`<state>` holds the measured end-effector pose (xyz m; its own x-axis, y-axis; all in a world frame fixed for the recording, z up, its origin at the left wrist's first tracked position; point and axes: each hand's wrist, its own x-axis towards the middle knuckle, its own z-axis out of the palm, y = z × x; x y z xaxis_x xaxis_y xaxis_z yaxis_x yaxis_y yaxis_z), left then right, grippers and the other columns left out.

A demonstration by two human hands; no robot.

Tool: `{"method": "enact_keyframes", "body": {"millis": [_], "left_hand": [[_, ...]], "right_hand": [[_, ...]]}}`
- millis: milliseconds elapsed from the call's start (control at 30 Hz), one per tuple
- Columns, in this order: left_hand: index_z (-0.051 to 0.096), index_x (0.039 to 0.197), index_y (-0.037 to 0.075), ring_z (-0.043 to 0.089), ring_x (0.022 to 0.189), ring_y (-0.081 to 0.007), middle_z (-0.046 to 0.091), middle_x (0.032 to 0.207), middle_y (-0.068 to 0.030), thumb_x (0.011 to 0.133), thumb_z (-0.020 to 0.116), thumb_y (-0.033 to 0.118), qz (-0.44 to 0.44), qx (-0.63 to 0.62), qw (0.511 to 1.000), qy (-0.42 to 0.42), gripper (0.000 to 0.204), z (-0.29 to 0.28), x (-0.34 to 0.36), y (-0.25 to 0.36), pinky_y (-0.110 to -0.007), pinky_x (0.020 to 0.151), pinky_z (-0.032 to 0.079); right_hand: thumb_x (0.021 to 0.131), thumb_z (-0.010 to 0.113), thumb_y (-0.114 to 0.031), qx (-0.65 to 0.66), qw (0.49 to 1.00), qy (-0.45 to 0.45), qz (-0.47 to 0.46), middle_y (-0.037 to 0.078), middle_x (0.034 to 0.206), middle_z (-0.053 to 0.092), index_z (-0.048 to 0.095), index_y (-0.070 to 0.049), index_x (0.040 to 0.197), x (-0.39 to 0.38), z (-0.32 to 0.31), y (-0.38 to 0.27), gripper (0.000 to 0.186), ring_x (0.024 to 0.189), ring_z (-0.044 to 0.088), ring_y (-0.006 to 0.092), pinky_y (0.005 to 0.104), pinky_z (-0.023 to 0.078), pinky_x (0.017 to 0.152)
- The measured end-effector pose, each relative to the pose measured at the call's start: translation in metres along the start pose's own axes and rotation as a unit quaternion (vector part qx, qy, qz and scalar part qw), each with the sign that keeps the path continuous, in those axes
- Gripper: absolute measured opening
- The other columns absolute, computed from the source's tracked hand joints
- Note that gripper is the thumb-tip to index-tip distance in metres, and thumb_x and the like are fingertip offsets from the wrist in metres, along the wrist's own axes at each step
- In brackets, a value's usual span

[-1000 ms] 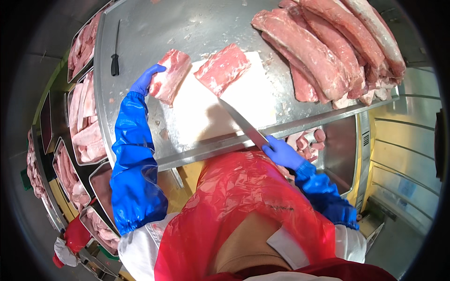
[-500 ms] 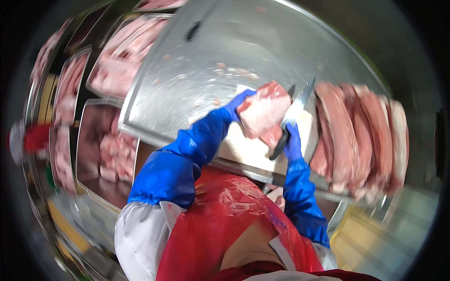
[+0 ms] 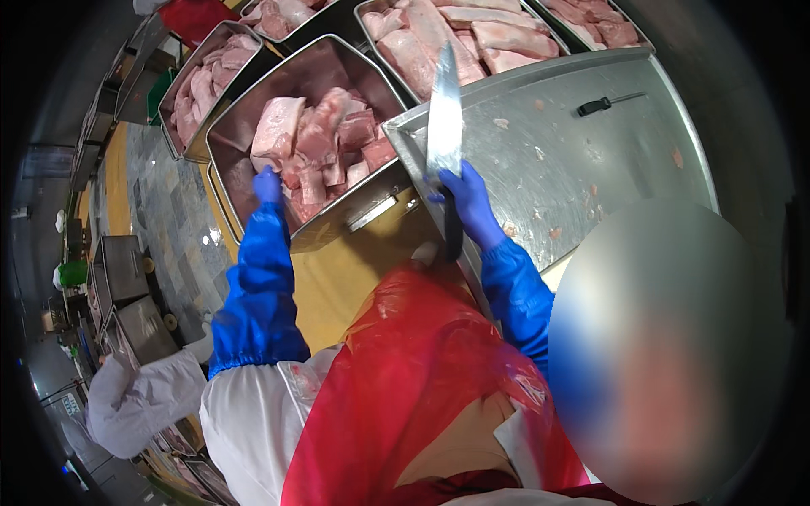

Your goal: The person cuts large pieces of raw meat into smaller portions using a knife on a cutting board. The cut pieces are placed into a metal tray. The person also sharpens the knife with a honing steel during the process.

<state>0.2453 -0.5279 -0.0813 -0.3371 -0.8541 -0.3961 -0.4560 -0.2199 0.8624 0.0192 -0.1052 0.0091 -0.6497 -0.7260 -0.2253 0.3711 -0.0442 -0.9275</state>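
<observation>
My right hand [image 3: 469,201], gloved in blue, grips the black handle of a large knife [image 3: 445,118]. Its broad blade points away from me, over the near left corner of the steel work table [image 3: 540,143]. On the left, my left hand [image 3: 268,187] reaches over a deep steel bin [image 3: 228,156]. Its fingers are closed at the near end of a pale pink slab of meat [image 3: 280,126], and the fingertips are partly hidden. That slab rests against several cut chunks of meat [image 3: 333,139] heaped in the bin.
More steel bins of meat [image 3: 460,34] stand beyond the table. A dark-handled tool [image 3: 595,106] and meat scraps lie on the tabletop. A person's white clothing [image 3: 148,396] shows at lower left. A blurred oval patch covers the right side.
My view has swung left from the white cutting board to the bin. My left hand has carried the slab from the board into the bin; my right hand still holds the knife.
</observation>
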Motion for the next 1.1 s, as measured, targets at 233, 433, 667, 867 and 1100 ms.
{"method": "enact_keyframes", "body": {"millis": [233,433,667,867,1100], "left_hand": [[0.062,0.117,0.008,0.060,0.079,-0.0122,0.063,0.093,-0.0049,0.096,0.053,0.018,0.172,0.070,0.861,-0.473,0.025,0.275,-0.246,0.017,-0.027,0.068,0.049],[0.053,0.131,0.003,0.065,0.097,-0.0192,0.065,0.108,-0.0114,0.097,0.050,0.030,-0.041,0.090,0.522,-0.847,0.044,0.415,-0.434,-0.004,-0.031,0.083,0.051],[0.046,0.133,0.004,0.058,0.107,-0.0251,0.058,0.119,-0.0142,0.090,0.059,0.045,-0.242,0.142,0.531,-0.800,0.061,0.547,-0.706,-0.092,-0.037,0.097,0.045],[0.044,0.131,0.005,0.058,0.097,-0.0224,0.057,0.109,-0.0123,0.080,0.068,0.054,-0.264,0.178,0.577,-0.752,0.074,0.569,-0.799,-0.128,-0.036,0.090,0.048],[0.050,0.136,0.004,0.057,0.116,-0.0329,0.058,0.133,-0.0152,0.089,0.051,0.052,-0.465,0.010,0.438,-0.769,0.067,0.581,-0.770,-0.116,-0.044,0.106,0.042]], "right_hand": [[0.098,0.051,-0.010,0.057,0.949,0.306,0.036,0.011,0.097,0.067,0.053,0.002,0.122,-0.211,-0.127,0.067,0.027,0.075,0.066,0.0163,0.0267,0.052,0.061],[0.091,0.060,-0.013,-0.265,0.744,0.613,0.001,0.010,0.093,0.064,0.061,0.002,0.107,-0.470,-0.231,0.066,0.023,0.078,0.063,0.0217,0.0354,0.049,0.068],[0.087,0.061,-0.021,-0.336,0.598,0.727,0.028,0.020,0.103,0.062,0.063,0.003,0.108,-0.651,-0.296,0.022,0.032,0.093,0.062,0.0318,0.0381,0.049,0.083],[0.087,0.058,-0.024,-0.281,0.687,0.669,0.029,0.019,0.113,0.066,0.064,0.002,0.115,-0.683,-0.344,0.022,0.038,0.102,0.063,0.0316,0.0373,0.047,0.094],[0.093,0.059,-0.015,-0.127,0.767,0.629,-0.019,0.010,0.110,0.067,0.062,0.001,0.119,-0.595,-0.310,0.011,0.031,0.098,0.061,0.0169,0.0320,0.048,0.088]]}}
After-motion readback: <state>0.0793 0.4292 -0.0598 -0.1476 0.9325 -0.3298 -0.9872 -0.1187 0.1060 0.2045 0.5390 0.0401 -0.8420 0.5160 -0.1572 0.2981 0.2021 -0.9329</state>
